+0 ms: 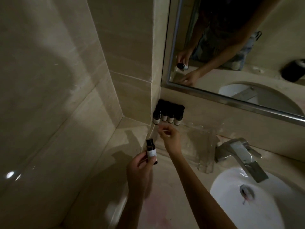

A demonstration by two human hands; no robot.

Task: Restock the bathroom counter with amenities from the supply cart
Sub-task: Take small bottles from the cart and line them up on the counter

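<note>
Several small dark bottles with white labels [168,114] stand in a row in the back corner of the beige counter [165,195], against the wall. My left hand [140,172] grips one more such bottle [151,152] upright, in front of the row and apart from it. My right hand [170,138] reaches just short of the row, its fingers loosely bent and blurred, with nothing seen in them. It hovers over the left end of a clear plastic tray [204,146].
A chrome faucet [239,154] and a white sink [247,207] lie to the right. A framed mirror [231,100] hangs above the counter and reflects my arms. Tiled walls close the corner on the left. The room is dim.
</note>
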